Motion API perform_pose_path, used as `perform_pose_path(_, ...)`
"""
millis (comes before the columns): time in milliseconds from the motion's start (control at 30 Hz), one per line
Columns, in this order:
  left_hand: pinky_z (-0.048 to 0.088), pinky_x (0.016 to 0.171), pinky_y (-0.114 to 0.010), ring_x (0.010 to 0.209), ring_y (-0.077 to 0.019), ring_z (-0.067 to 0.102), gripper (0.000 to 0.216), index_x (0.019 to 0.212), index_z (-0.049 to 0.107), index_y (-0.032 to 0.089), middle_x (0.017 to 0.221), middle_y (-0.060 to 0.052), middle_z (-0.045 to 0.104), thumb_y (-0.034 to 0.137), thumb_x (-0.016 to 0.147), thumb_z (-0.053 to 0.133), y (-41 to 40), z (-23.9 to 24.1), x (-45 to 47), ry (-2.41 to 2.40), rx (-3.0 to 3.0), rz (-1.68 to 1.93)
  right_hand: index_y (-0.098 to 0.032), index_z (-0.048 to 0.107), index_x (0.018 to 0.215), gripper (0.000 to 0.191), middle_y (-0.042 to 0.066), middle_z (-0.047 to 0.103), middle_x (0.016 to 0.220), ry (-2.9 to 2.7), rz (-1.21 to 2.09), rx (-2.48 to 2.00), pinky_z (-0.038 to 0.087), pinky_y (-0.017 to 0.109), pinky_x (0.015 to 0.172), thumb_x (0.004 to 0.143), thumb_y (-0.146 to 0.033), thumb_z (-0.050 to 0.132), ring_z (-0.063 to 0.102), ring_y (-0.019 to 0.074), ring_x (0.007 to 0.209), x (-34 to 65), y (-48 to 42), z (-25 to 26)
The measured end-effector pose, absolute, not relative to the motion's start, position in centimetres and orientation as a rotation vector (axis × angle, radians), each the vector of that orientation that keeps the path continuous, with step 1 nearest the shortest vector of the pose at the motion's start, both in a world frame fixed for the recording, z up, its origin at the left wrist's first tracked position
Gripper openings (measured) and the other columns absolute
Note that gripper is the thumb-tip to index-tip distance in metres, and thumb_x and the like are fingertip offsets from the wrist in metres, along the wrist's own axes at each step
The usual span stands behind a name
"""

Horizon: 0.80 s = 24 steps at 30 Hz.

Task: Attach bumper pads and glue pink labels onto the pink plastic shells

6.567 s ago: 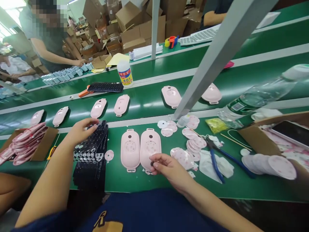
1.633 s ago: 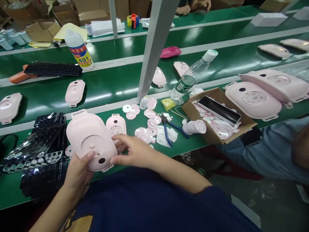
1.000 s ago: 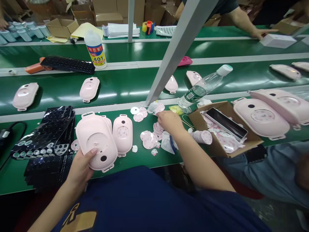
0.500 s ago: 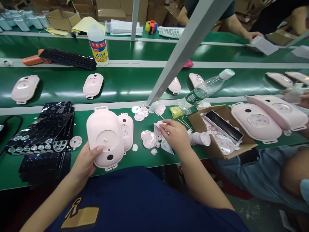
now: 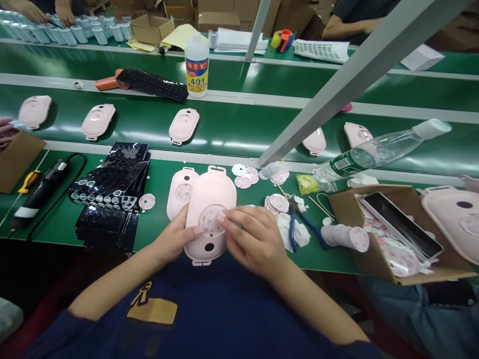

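Observation:
My left hand (image 5: 175, 236) grips a pale pink plastic cover (image 5: 204, 199) by its left side, the thumb lying on its face. In the cover's round recess sits a patterned disc (image 5: 210, 219). My right hand (image 5: 256, 239) pinches the disc's right edge between thumb and fingers. A second pink cover (image 5: 181, 192) lies on the bench behind the held one. Loose printed discs (image 5: 277, 203) are piled to the right of my hands, near blue-handled pliers (image 5: 293, 227) on a crumpled white cloth. Beyond the covers are more discs (image 5: 245, 177).
Black sticker sheets (image 5: 112, 189) and a black corded tool (image 5: 43, 192) lie on the left. A cardboard box (image 5: 374, 254) with a phone (image 5: 402, 224) stands right, near a tilted water bottle (image 5: 374, 154). A slanted metal post (image 5: 337, 94) crosses the view. Pink covers (image 5: 184, 125) ride the green belt.
My right hand has come from the disc pile to the held cover, bringing a disc into its recess. The view has shifted left, and the blue-handled pliers show more fully.

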State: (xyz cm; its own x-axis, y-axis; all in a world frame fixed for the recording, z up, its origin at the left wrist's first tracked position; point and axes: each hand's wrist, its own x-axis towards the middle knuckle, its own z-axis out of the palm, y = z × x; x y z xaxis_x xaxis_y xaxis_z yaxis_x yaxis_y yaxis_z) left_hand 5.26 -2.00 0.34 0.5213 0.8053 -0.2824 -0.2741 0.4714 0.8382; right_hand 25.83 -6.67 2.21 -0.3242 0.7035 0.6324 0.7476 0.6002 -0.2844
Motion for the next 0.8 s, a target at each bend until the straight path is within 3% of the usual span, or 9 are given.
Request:
perform_pose_path(200,0.054,0.096,-0.043,0.115,-0.0350,0.065,0.070,0.127,0.061,0.017,0.117,-0.014,0.072,0.042,0.067,0.087,-2.0,0.4,5.6,0.785,0.801,0.757,-0.024,0.063,0.122,0.034,0.006,0.076,0.102,-2.063,-0.184,-1.260,0.049,0.040,0.081,0.088,-0.021,0.064,0.068,0.0243,0.091,24.8,-7.3,2.8)
perform_pose_path(633,0.056,0.086,-0.038,0.103,-0.0318,0.069,0.060,0.115,0.067,0.016,0.112,-0.013,0.074,0.041,0.064,0.087,-1.9,0.6,5.9,0.905,0.814,0.785,-0.028,0.057,0.131,0.044,0.006,0.072,0.094,-2.035,-0.200,-1.320,0.051,0.040,0.074,0.089,-0.017,0.064,0.065,0.0227,0.079,24.1,-7.6,3.3)
perform_pose_path(733,0.057,0.085,-0.038,0.100,-0.0309,0.070,0.057,0.112,0.069,0.016,0.109,-0.012,0.075,0.042,0.064,0.087,-1.8,0.4,5.8,0.921,0.848,0.819,-0.030,0.055,0.130,0.043,0.006,0.066,0.098,-1.989,-0.203,-1.325,0.052,0.040,0.077,0.089,-0.019,0.065,0.063,0.0227,0.084,24.0,-7.3,2.8)
perform_pose_path(800,0.057,0.086,-0.038,0.100,-0.0303,0.070,0.056,0.112,0.070,0.017,0.108,-0.010,0.076,0.042,0.065,0.086,-1.9,0.3,5.7,0.927,0.875,0.862,-0.032,0.049,0.137,0.052,0.010,0.059,0.114,-1.861,-0.102,-1.361,0.054,0.043,0.084,0.088,-0.024,0.066,0.061,0.0260,0.099,24.0,-6.9,1.9)
